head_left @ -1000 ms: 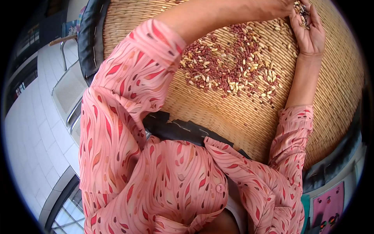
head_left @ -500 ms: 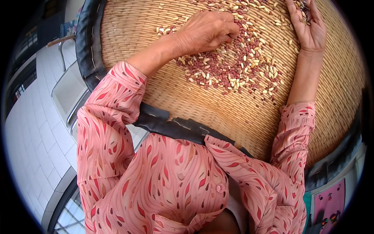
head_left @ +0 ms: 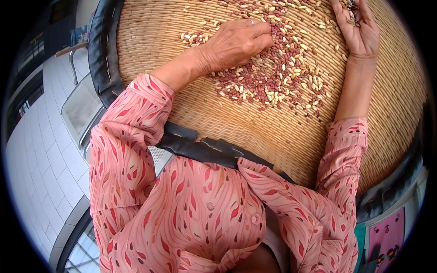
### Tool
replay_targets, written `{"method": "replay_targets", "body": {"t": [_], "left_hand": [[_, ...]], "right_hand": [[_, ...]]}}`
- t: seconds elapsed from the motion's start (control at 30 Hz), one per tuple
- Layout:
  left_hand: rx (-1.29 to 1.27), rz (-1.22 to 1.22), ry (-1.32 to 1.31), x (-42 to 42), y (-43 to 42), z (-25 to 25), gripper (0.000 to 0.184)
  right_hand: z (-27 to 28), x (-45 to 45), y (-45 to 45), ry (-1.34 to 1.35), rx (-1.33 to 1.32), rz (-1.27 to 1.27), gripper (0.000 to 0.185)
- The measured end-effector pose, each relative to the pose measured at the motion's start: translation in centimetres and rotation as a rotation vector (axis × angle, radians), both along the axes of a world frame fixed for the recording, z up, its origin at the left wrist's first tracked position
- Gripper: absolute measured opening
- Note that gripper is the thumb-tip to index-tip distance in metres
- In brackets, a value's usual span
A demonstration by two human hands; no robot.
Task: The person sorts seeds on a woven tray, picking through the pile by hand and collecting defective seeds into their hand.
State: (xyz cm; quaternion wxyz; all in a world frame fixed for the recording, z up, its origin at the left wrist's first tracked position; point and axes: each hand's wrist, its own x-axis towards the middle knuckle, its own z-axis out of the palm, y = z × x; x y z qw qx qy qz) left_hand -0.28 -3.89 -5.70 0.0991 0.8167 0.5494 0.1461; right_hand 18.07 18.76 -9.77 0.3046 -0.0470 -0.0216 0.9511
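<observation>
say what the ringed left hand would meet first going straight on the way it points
The ringed left hand would probably meet the loose, oval, dark-red and cream beans lying just to its right on the round, tan woven tray; its exact height above them is unclear.

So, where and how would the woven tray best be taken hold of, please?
Probably by its dark rim, from the left and right sides together: the woven tray is broad and round-edged, with loose seeds on it, so keep it level.
</observation>
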Motion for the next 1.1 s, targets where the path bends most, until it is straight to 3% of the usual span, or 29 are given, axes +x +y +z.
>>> {"method": "replay_targets", "body": {"t": [0.17,0.3,0.37,0.4,0.43,0.53,0.57,0.63,0.73,0.8,0.93,1.03,1.1], "left_hand": [[-0.03,0.064,0.028,0.2,-0.1,0.1,0.015],[0.103,0.187,-0.232,1.7,4.6,2.9,0.014],[0.148,0.132,-0.357,2.4,8.3,3.8,0.013],[0.161,0.103,-0.412,2.6,9.8,4.5,0.013],[0.159,0.143,-0.428,3.6,10.7,5.9,0.023],[0.289,0.152,-0.434,4.7,13.3,5.8,0.027],[0.189,0.227,-0.319,4.7,13.2,6.7,0.03],[0.3,0.172,-0.337,3.2,13.0,4.9,0.033],[0.382,0.143,-0.245,1.3,10.7,4.0,0.012],[0.118,0.217,-0.285,0.8,6.8,4.4,0.008],[-0.141,0.168,-0.236,0.6,1.3,2.2,0.004],[-0.27,0.169,-0.283,0.9,-0.5,2.0,0.005],[-0.226,0.103,-0.257,1.4,-1.0,2.3,0.008]], "right_hand": [[-0.1,-0.1,0.1,-0.033,-0.002,-0.024,0.037],[0.6,0.4,1.3,-0.011,-0.002,0.024,0.038],[0.4,0.2,1.5,-0.018,0.053,-0.001,0.037],[-3.8,0.9,2.2,0.174,0.116,0.159,0.035],[-3.9,1.1,2.0,0.171,0.067,0.18,0.036],[-3.2,1.0,1.7,0.116,0.031,0.142,0.037],[-2.5,0.8,1.2,0.088,0.035,0.112,0.037],[-1.6,0.0,0.1,0.082,-0.025,0.047,0.037],[-0.7,-0.4,-0.7,0.023,-0.112,0.015,0.039],[-1.2,-0.6,-1.1,0.018,-0.05,0.001,0.038],[-0.5,-0.4,0.0,0.038,-0.022,0.017,0.039],[-0.1,-0.4,0.7,-0.026,-0.003,0.004,0.04],[1.7,-1.2,-0.9,-0.146,-0.145,-0.021,0.035]]}}
